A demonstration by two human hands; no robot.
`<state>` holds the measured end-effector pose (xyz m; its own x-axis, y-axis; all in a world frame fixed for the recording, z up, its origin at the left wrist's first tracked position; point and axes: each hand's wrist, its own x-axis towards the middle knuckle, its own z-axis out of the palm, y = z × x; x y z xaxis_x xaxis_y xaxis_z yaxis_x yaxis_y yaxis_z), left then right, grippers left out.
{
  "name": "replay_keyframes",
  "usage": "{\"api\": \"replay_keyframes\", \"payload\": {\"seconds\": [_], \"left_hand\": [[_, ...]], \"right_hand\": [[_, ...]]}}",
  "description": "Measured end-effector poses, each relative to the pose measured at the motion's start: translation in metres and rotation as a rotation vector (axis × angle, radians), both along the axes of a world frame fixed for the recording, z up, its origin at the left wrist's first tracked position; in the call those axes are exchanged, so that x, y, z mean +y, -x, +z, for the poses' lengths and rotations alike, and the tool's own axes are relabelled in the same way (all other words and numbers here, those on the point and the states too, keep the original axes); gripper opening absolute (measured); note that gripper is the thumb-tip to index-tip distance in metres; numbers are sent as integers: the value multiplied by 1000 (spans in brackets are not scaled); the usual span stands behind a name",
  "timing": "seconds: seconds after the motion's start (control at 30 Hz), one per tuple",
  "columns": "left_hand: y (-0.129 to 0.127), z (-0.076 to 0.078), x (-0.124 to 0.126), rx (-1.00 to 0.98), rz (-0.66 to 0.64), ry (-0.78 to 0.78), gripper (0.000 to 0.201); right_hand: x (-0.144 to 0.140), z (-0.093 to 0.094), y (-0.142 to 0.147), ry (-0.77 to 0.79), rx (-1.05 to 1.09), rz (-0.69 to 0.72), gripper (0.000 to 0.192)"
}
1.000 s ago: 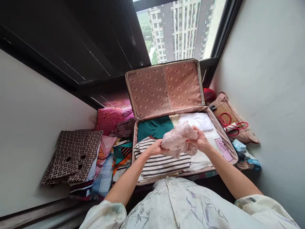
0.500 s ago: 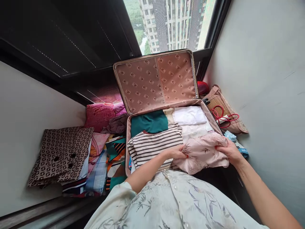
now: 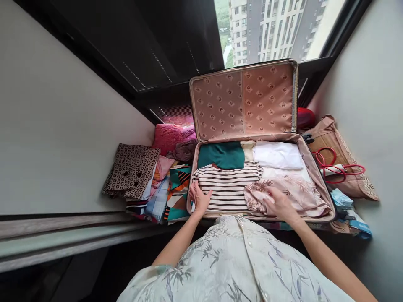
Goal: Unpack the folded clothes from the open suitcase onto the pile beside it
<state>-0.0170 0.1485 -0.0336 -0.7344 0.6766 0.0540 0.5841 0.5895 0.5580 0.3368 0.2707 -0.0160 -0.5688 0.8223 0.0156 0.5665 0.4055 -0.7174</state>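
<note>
Left hand (image 3: 200,198) lies flat, grip spread, on the striped top (image 3: 228,184) at nine o'clock in the suitcase (image 3: 317,176); right hand (image 3: 280,203), grip spread, presses the pink floral garment (image 3: 299,191) at five o'clock; best smoothed outward, edges kept inside the rim.

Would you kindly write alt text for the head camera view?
A person's left hand rests flat on a striped top and the right hand on a pink floral garment, both inside an open suitcase below a window; folded clothes lie left.
</note>
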Motion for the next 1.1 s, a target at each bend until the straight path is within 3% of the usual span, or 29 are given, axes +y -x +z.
{"api": "replay_keyframes", "payload": {"seconds": [0.13, 0.3, 0.4, 0.57, 0.63, 0.7, 0.77, 0.9, 0.97, 1.1], "left_hand": [[11, -13, -26, -186, 139, 152, 95], [11, -10, -11, -286, 143, 214, 78], [11, -7, -9, -251, 92, 175, 68], [7, -5, -23, -265, 174, 220, 88], [8, -1, -28, -376, 129, 295, 73], [10, 6, -30, -465, 46, 358, 48], [7, 13, -28, -511, -8, 338, 36], [-14, 18, -20, -646, -20, 23, 57], [-23, 16, -16, -706, -21, -91, 67], [-19, 11, -15, -582, -40, -41, 42]], "right_hand": [[-22, -15, 73, 137, -36, 333, 35], [-14, -33, 126, 170, -191, 487, 40], [-9, -37, 137, 171, -267, 498, 41], [-17, -40, 130, 123, -348, 634, 36], [-21, -39, 126, 93, -357, 666, 36], [-25, -37, 123, 84, -350, 656, 36], [-30, -35, 124, 76, -335, 624, 37], [-45, -32, 131, 38, -254, 514, 38], [-51, -32, 138, 97, -184, 432, 39], [-52, -24, 161, 296, -67, 258, 31]]}}
